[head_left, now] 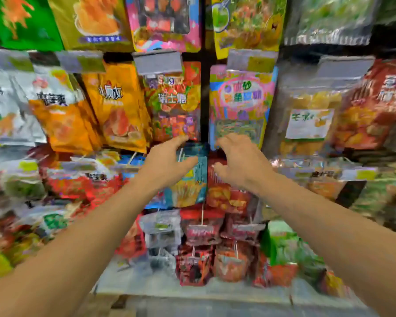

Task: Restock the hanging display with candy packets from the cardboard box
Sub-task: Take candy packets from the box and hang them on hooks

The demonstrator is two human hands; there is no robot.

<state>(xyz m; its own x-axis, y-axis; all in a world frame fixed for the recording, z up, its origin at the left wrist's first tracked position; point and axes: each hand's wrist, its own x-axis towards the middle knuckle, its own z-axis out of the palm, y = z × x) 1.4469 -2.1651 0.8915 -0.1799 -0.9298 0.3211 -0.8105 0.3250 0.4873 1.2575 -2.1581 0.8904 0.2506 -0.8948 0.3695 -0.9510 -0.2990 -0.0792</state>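
Note:
The hanging display fills the view with rows of snack and candy packets on metal hooks. My left hand [167, 161] reaches forward with fingers spread in front of a blue and yellow packet [192, 179], below a multicoloured candy packet [174, 104]. My right hand [240, 161] is stretched out beside it, fingers loosely spread over red packets [224, 197], just under a pink and blue candy packet [240, 104]. Neither hand holds anything. The frame is blurred. No cardboard box is in view.
Orange packets [117, 106] hang to the left, a clear bag of yellow pieces [306, 120] and red packets [373, 106] to the right. Small red packets [201, 232] hang on lower hooks above a pale shelf edge [192, 291]. Price-tag holders [158, 62] stick out from the hooks.

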